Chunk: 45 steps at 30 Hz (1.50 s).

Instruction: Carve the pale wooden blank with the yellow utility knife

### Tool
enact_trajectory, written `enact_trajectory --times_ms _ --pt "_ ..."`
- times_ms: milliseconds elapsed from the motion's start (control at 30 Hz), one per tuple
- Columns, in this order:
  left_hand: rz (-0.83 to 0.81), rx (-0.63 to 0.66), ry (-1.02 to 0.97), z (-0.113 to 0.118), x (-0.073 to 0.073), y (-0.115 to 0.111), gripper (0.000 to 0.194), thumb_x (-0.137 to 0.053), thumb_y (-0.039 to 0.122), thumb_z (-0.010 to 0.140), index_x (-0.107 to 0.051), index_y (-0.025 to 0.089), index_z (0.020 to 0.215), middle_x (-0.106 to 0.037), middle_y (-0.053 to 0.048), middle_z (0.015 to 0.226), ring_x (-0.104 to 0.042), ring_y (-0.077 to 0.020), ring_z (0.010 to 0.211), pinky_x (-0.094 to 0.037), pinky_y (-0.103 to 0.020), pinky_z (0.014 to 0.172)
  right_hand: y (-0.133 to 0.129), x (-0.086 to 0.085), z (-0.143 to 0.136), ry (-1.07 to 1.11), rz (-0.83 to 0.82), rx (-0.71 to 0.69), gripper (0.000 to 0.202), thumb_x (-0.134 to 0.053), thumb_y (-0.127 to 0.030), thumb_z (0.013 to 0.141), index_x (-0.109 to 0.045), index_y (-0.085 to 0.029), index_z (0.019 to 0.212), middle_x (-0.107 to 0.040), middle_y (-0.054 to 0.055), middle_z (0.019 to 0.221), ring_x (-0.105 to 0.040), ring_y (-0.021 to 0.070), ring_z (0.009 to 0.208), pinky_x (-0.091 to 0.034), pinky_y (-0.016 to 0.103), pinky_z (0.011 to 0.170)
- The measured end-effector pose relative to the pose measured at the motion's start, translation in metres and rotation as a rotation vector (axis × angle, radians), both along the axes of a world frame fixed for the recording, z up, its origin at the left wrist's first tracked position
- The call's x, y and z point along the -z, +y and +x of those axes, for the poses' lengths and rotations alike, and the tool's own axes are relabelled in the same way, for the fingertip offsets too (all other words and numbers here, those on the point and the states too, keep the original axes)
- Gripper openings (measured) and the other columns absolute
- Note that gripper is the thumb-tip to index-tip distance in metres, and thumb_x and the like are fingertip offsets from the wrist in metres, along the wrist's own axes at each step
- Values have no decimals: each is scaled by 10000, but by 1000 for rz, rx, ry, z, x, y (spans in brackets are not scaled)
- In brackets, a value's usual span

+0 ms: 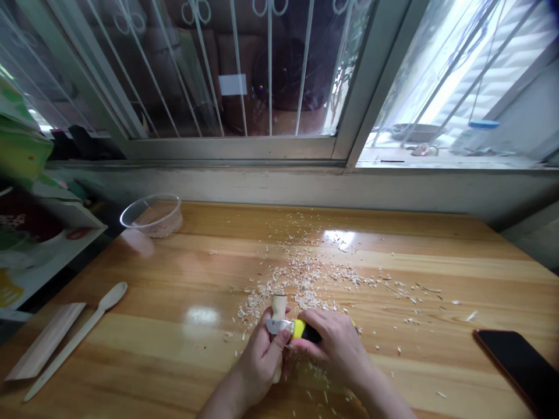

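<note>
Near the front middle of the table, my left hand (262, 358) is closed around a pale piece of wood (279, 307), whose rounded top end sticks up above the fingers. My right hand (334, 343) grips a yellow and black knife (299, 329). The metal blade of the knife points left and lies across the wood, close to my left thumb. My left thumb rests at the blade. The lower part of the wood is mostly hidden by my left hand. Many small wood shavings (305, 273) are scattered behind and around both hands.
A wooden spoon (112, 297) and a flat wooden strip (48, 340) lie at the left on the wooden table (174, 279). A clear plastic bowl (159, 220) stands at the back left. A dark phone (519, 364) lies at the right. Behind the table is a barred window (231, 148).
</note>
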<state>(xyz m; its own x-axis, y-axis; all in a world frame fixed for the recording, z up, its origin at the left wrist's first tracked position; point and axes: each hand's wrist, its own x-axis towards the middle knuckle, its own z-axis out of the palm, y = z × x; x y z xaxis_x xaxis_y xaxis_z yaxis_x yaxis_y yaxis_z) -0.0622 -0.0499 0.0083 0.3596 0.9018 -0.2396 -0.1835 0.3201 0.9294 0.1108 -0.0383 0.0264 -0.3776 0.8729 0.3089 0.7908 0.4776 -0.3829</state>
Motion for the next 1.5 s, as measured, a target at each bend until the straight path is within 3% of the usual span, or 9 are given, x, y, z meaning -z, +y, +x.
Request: enact_trajectory --times_ms 100,233,367,533,700,1000,1200,1367,1500 --pt "31 36 70 3 3 0 514 -494 588 815 -469 167 1108 -465 64 566 -386 -54 360 -357 -170 356 1 2 0 -1 30 12 633 -221 -725 841 -569 -209 725 -609 9 592 -554 137 501 -311 233 498" --pt "23 -11 63 7 9 -1 463 -487 599 813 -461 182 1010 -430 91 521 -348 -45 332 -321 -154 321 1 3 0 -2 86 42 625 -229 -715 849 -568 -209 705 -606 10 569 -545 136 480 -298 239 486" --pt "35 -24 58 8 8 -2 466 -489 596 814 -453 184 1029 -442 93 523 -347 -45 326 -328 -159 324 1 0 0 15 86 39 629 -234 -719 844 -571 -207 704 -614 15 580 -542 128 483 -310 234 491" --pt "-17 -10 -31 5 -1 -3 541 -545 574 795 -417 210 1173 -533 47 676 -459 -56 425 -401 -177 423 0 0 2 29 18 -20 652 -224 -744 823 -568 -203 699 -609 13 584 -541 128 492 -326 230 493" --pt "21 21 52 4 3 -1 471 -508 563 823 -446 179 1087 -435 92 510 -365 -50 353 -321 -159 357 0 3 2 4 30 13 647 -232 -747 818 -572 -208 704 -611 9 584 -557 134 500 -314 233 493" --pt "9 -76 96 12 9 0 444 -493 599 809 -462 185 966 -427 106 503 -327 -36 321 -308 -135 301 2 2 0 -42 169 91 601 -259 -692 864 -569 -209 688 -609 15 582 -553 135 506 -296 245 508" --pt "-9 -52 37 8 0 2 551 -566 574 776 -425 188 1144 -495 75 594 -384 -53 370 -348 -161 350 2 3 3 -24 73 41 605 -275 -708 850 -576 -207 693 -611 13 582 -545 127 488 -312 232 491" --pt "-2 -63 15 -2 -9 3 512 -613 486 790 -475 200 1192 -536 -26 938 -526 -111 738 -447 -208 668 2 6 4 -25 11 29 625 -276 -745 814 -585 -211 712 -617 12 589 -549 136 495 -321 234 488" --pt "12 6 54 -4 -8 3 522 -521 497 848 -413 201 1264 -499 9 795 -431 -77 559 -377 -197 521 2 6 4 -25 22 49 631 -259 -746 814 -574 -210 705 -611 11 587 -550 137 497 -315 237 492"
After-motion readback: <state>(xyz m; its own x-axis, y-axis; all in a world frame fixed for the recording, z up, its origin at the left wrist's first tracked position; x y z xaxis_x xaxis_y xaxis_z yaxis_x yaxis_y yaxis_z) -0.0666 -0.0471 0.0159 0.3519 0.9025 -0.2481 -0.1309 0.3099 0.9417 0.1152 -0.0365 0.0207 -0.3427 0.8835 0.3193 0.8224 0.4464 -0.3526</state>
